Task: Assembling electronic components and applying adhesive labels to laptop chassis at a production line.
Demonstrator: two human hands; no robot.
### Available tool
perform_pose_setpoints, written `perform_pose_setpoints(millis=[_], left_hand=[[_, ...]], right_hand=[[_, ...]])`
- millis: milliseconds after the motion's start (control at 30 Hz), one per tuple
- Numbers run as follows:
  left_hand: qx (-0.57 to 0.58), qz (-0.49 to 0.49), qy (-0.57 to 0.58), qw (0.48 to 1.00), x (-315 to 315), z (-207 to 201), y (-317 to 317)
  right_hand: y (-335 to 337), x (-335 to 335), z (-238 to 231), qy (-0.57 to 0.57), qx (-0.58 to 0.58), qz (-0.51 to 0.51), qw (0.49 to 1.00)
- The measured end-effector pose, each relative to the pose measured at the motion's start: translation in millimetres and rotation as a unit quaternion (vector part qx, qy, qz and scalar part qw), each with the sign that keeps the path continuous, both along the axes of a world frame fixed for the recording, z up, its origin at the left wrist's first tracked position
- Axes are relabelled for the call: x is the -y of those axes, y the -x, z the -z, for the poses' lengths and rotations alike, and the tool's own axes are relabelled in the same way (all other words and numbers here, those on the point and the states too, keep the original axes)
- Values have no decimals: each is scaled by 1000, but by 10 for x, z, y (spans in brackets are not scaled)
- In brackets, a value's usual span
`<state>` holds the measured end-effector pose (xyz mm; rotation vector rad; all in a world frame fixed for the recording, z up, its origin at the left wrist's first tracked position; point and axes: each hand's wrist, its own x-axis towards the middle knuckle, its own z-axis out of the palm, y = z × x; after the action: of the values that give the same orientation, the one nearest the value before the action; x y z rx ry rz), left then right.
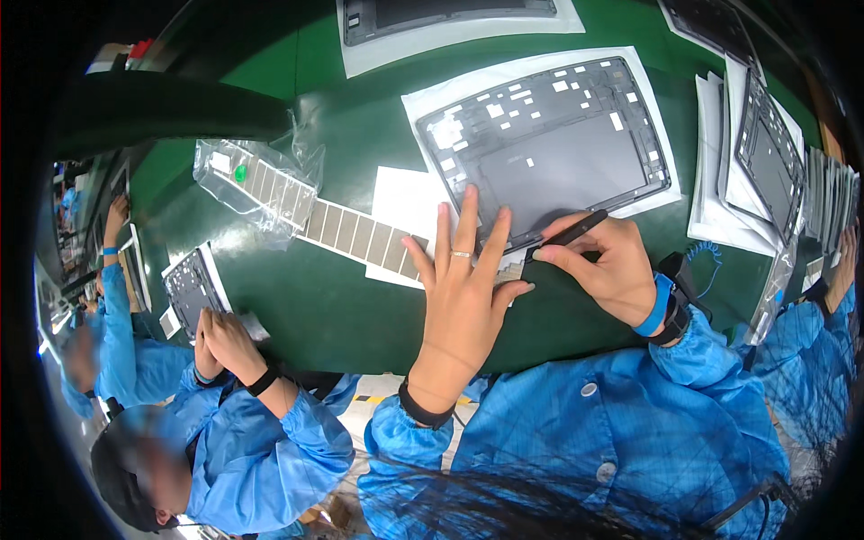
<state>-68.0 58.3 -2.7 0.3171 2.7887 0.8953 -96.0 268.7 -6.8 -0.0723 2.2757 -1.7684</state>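
Note:
My left hand (462,292) lies with fingers spread. Its fingertips reach the lower edge of a dark grey tablet housing (558,162), which rests on a white sheet. Under that hand runs a long strip of grey rectangular pieces (346,229), its far part inside a clear plastic bag (270,193). My right hand (616,270) pinches a slim black tool (576,229), slanting across its fingers beside the housing's near edge. The tool's working tip is partly hidden by my fingers. Small white pieces dot the upper part of the housing.
Another housing (450,11) lies beyond. At right, a housing (772,153) leans on stacked white sheets (715,180), near a coiled blue cord (706,261). A co-worker's hands (229,342) work by a housing (193,288) at left. A white sheet (400,189) lies under the strip.

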Motion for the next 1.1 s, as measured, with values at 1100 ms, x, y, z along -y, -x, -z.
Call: perform_pose_setpoints(millis=[1100], left_hand=[[26, -8, 74, 997, -167, -367, -112]], right_hand=[[798, 140, -173, 150, 40, 168, 974]])
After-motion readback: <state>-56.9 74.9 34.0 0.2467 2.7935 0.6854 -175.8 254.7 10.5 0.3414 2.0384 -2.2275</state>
